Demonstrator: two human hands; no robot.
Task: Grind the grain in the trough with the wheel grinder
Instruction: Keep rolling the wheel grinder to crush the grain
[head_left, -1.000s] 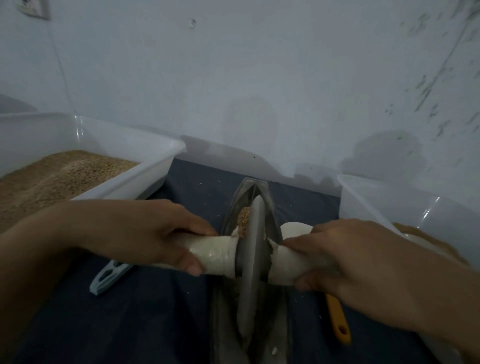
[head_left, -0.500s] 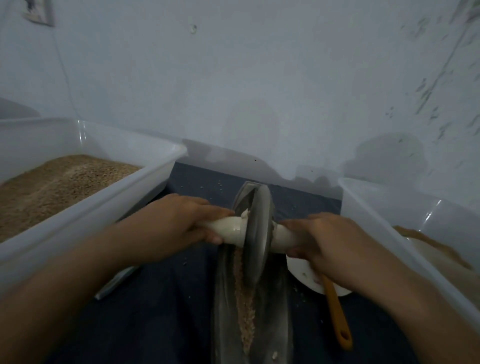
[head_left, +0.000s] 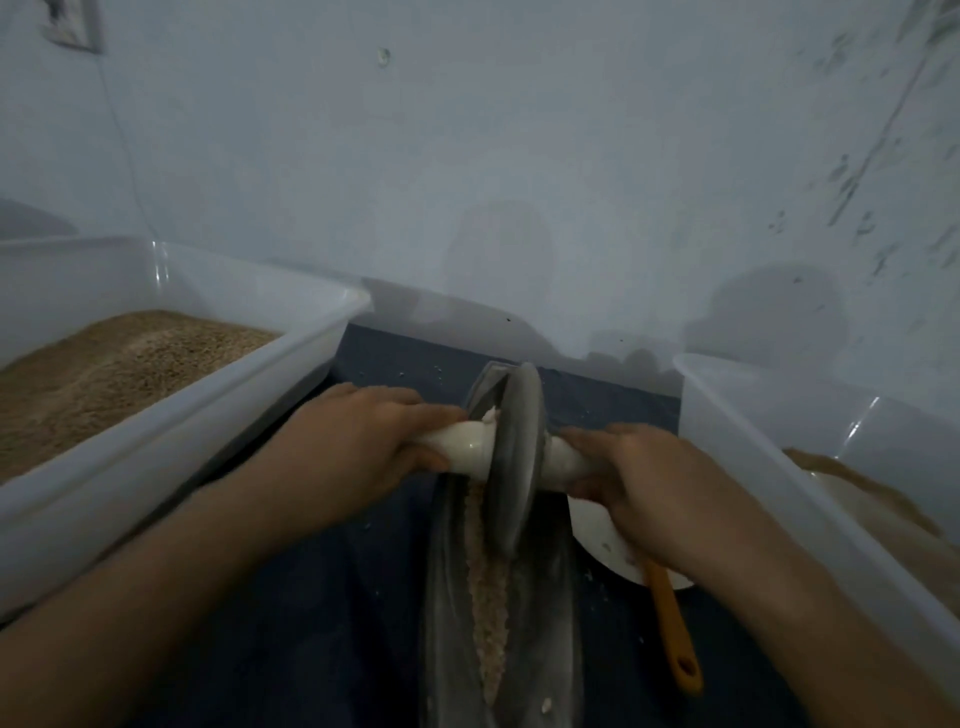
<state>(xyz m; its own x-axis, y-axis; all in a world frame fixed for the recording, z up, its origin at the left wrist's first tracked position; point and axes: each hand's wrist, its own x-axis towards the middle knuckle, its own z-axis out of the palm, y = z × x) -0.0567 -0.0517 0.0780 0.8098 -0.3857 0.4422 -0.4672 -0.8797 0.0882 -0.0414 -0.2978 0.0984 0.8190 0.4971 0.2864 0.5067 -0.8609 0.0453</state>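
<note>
Now wheel (head_left: 517, 457) near trough's (head_left: 447, 597) far end

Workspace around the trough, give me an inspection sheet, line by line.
Surface: dark cloth, scattered crumbs.
Job's things: wheel stands in trough, near its far end; grain lines the groove.
Clutter: left bin of grain; right bin with brown contents; white plate; orange handle.
Grippers: left hand and right hand each grip a white handle end.
Cables: one thin line runs down the wall at left.
Surroundings: scuffed pale wall.
</note>
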